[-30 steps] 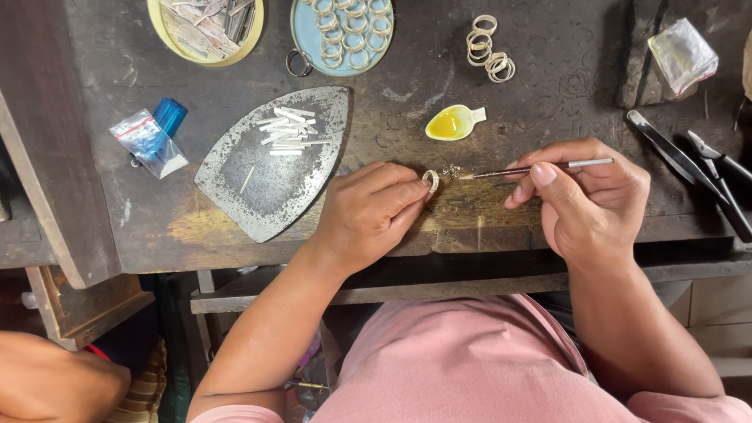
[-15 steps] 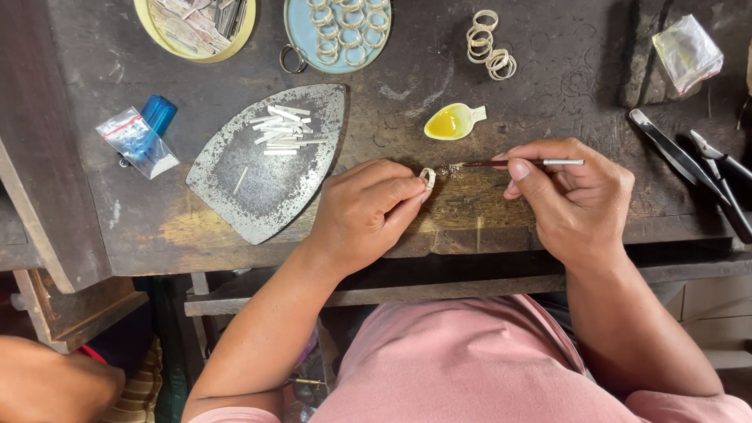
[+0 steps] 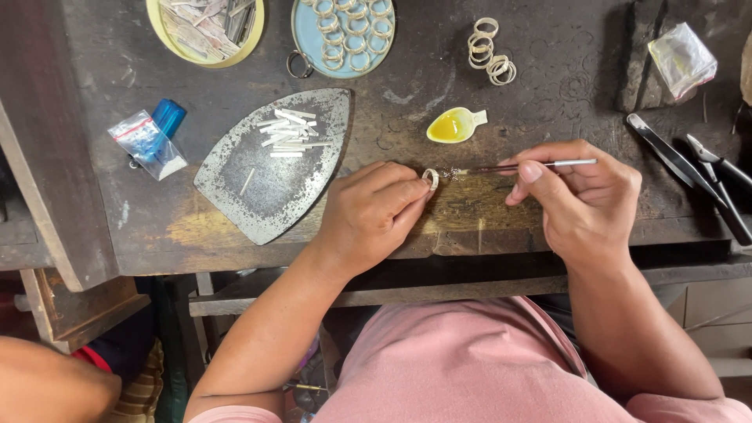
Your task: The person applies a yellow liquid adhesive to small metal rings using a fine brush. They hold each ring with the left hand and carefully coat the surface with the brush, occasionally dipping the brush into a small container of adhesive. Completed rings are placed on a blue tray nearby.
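- While the left hand (image 3: 372, 215) rested on the dark workbench (image 3: 548, 94), its thumb and forefinger were pinched shut on a small metal ring (image 3: 431, 178), held upright at the bench's worn front edge.
- The right hand (image 3: 587, 200) gripped a thin brush (image 3: 533, 165) between thumb and fingers, closed as on a pen; the brush lay nearly level, its tip just beside the ring, whether touching could not be told.
- A small yellow dish (image 3: 454, 125) of yellow liquid stood near, just behind the brush tip.
- Progress, as judged: the ring in hand appeared to be under treatment at its joint. A loose pile of rings (image 3: 489, 56) lay further back and more rings filled a round blue tray (image 3: 345, 31); which were finished could not be told.
- Short pale metal strips (image 3: 286, 133) lay on an iron-shaped metal plate (image 3: 266, 172) to the left, seemingly not yet formed, so work appeared to remain.
- Pliers (image 3: 705, 176) lay untouched at the right; a yellow bowl (image 3: 205, 31) of scrap pieces, a small plastic bag (image 3: 145, 141) and a blue lighter (image 3: 168, 117) stood well apart on the left.
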